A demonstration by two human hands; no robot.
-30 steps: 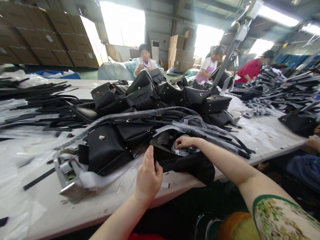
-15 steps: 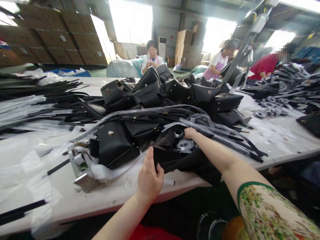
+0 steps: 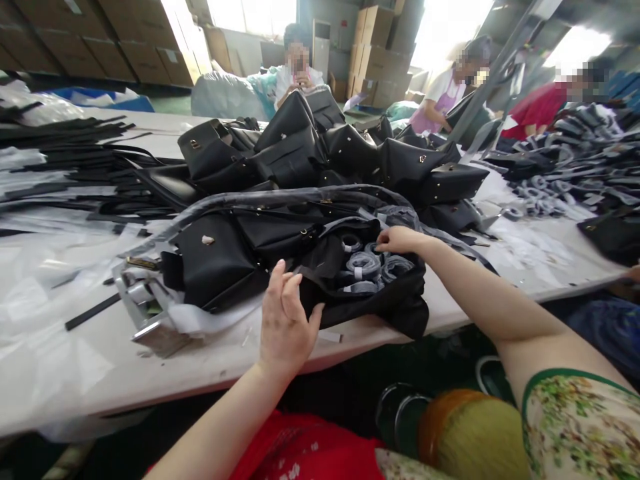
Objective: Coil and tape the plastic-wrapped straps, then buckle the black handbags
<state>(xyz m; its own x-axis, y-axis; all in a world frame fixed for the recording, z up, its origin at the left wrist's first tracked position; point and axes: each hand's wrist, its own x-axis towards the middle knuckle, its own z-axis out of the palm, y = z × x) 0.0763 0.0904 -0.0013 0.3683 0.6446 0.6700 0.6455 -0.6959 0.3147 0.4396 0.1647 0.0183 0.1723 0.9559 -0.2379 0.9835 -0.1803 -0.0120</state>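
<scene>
My left hand (image 3: 285, 323) is open, its fingers stretched upward and its thumb against the near rim of an open black bag (image 3: 385, 310) at the table's front edge. Inside the bag lie several rolled straps in clear wrap (image 3: 363, 265). My right hand (image 3: 400, 239) reaches into the bag from the right, fingers curled down onto the rolls; what they grip is hidden. A black handbag with a pale clasp (image 3: 215, 260) lies just left of the open bag.
A heap of black handbags (image 3: 300, 153) fills the table's middle. Long black strips (image 3: 75, 167) and clear plastic sheets (image 3: 40, 280) lie left. A metal tool (image 3: 135, 300) sits near the front. More strap rolls (image 3: 565, 173) lie right. Three people (image 3: 295, 73) work beyond, by stacked cartons (image 3: 100, 47).
My left hand has let go of the bag's rim and spread its fingers. My right hand has moved further right over the rolls, and the bag now gapes wider.
</scene>
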